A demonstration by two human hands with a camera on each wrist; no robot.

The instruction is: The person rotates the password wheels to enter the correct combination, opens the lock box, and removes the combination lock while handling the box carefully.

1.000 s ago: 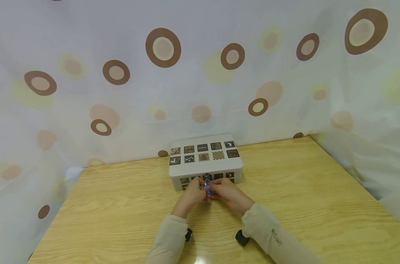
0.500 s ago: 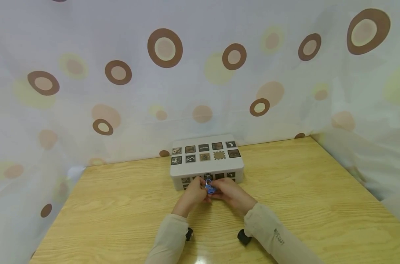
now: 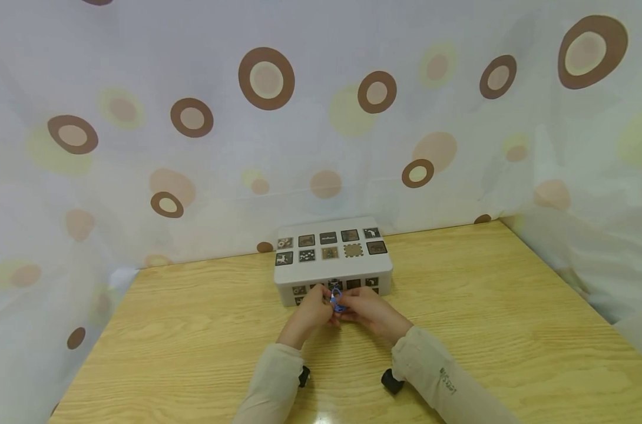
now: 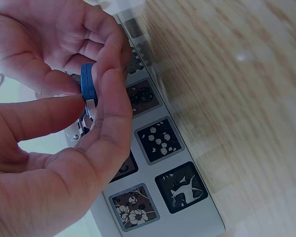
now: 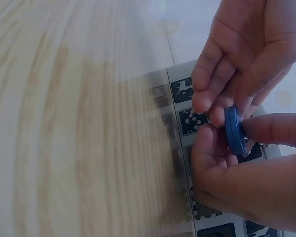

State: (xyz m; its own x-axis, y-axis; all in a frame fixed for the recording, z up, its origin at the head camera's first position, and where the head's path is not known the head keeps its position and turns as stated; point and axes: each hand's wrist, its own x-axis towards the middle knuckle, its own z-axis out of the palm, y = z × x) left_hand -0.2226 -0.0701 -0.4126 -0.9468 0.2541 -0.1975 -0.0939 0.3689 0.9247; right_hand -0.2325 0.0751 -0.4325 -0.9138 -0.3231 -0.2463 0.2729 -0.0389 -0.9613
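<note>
A small blue padlock [image 3: 339, 307] with a shackle is in front of the white box [image 3: 321, 270], just below its metal clasp [image 3: 334, 284]. My left hand [image 3: 309, 310] pinches the padlock between thumb and fingers, as the left wrist view shows. From the other side my right hand [image 3: 373, 310] holds it too, its thumb [image 5: 274, 128] against the padlock's face in the right wrist view. Fingers of both hands cover much of the padlock. The box lid is down, with dark picture squares printed on its top and front.
The box stands on a wood-grain table [image 3: 204, 330], close to a white patterned cloth [image 3: 300, 135] that hangs behind. More cloth [image 3: 581, 235] falls along the right side. A black strap piece [image 3: 391, 381] shows under my right sleeve.
The padlock has turned between my fingers: its dotted face shows half a second ago and is tilted away now. Both hands stay almost in place before the box.
</note>
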